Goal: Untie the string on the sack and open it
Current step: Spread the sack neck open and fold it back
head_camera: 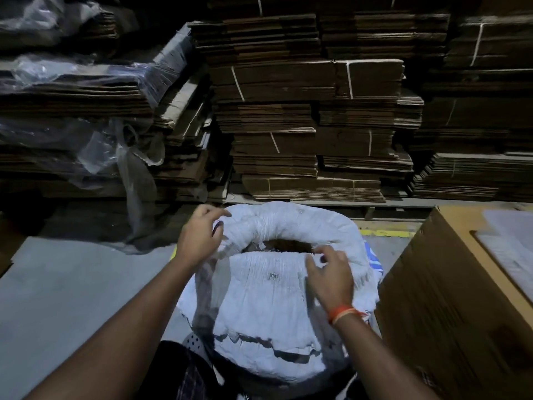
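A white woven sack [268, 301] stands on the floor in front of me, its mouth rolled back into a thick rim around a dark opening [288, 246]. My left hand [199, 236] grips the rolled rim at the left side of the mouth. My right hand [328, 272] rests on the near right part of the rim, fingers curled over the fabric edge; an orange thread band circles that wrist. No string shows on the sack.
A large brown carton [461, 298] stands close on the right of the sack. Stacks of flattened, tied cardboard [311, 125] fill the back, some wrapped in clear plastic [86, 134] at the left. Grey floor [72, 284] lies to the left, with a yellow line [386, 232] behind.
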A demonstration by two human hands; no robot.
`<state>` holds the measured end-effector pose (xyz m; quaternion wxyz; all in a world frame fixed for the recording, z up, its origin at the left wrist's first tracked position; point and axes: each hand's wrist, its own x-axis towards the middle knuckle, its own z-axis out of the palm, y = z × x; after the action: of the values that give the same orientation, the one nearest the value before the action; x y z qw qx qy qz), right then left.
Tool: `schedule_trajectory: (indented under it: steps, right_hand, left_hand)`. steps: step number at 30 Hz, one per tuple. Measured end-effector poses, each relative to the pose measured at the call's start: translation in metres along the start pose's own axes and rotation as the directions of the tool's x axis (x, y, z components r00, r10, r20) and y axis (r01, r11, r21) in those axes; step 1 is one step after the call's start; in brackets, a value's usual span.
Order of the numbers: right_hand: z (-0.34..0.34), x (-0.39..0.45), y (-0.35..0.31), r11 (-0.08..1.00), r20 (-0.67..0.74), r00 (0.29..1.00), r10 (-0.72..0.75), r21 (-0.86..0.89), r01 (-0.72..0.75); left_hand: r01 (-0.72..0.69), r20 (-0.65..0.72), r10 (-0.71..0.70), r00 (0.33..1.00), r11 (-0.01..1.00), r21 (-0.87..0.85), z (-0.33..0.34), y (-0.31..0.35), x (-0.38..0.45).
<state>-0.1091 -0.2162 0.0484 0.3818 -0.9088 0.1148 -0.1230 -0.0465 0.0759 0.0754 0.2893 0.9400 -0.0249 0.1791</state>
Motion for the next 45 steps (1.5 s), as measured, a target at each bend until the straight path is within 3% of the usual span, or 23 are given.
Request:
schedule_trajectory:
  steps: [3, 6, 11, 15, 18, 22, 26, 28, 33, 45]
  right_hand:
    - [0.038, -0.005, -0.013, 0.99, 0.048, 0.992, 0.121, 0.068, -0.124]
    - [0.066, -0.002, -0.019, 0.974, 0.115, 0.968, 0.223, 0.02, -0.227]
    - [0.103, 0.013, 0.002, 0.962, 0.223, 0.94, 0.257, -0.15, -0.227]
    - [0.108, 0.023, 0.017, 0.982, 0.213, 0.962, 0.172, -0.117, -0.149]
    - [0.092, 0.02, 0.021, 0.997, 0.149, 0.986, 0.075, 0.006, -0.077]
    - [0.056, -0.002, 0.031, 0.987, 0.109, 0.993, 0.036, 0.154, -0.053]
    - [0.018, -0.03, 0.05, 0.977, 0.184, 0.983, 0.013, 0.206, -0.052]
    - [0.0, -0.039, 0.06, 0.984, 0.224, 0.975, -0.011, 0.176, -0.029]
    - [-0.025, -0.057, 0.074, 0.995, 0.318, 0.948, -0.009, 0.093, -0.022]
    - [-0.034, -0.076, 0.094, 0.992, 0.367, 0.929, -0.044, 0.125, -0.002]
  left_hand:
    - [-0.09, 0.167, 0.067, 0.984, 0.988, 0.129, 0.015, 0.001, 0.038]
    - [-0.234, 0.403, 0.11, 0.909, 0.933, 0.273, 0.033, -0.012, 0.075]
    - [-0.482, 0.69, 0.169, 0.703, 0.827, 0.288, 0.082, -0.001, 0.106]
    - [-0.507, 0.778, 0.201, 0.595, 0.845, 0.17, 0.13, -0.002, 0.111]
    - [-0.463, 0.746, 0.205, 0.633, 0.873, 0.153, 0.145, -0.006, 0.116]
    - [-0.34, 0.619, 0.19, 0.762, 0.931, 0.132, 0.146, -0.012, 0.122]
    - [-0.041, 0.371, 0.018, 0.928, 0.998, 0.054, 0.145, -0.033, 0.119]
    - [0.139, 0.263, -0.128, 0.956, 0.99, -0.026, 0.144, -0.043, 0.116]
    - [0.394, 0.112, -0.381, 0.918, 0.909, -0.134, 0.139, -0.033, 0.117]
    - [0.613, 0.02, -0.631, 0.776, 0.746, -0.261, 0.121, -0.03, 0.124]
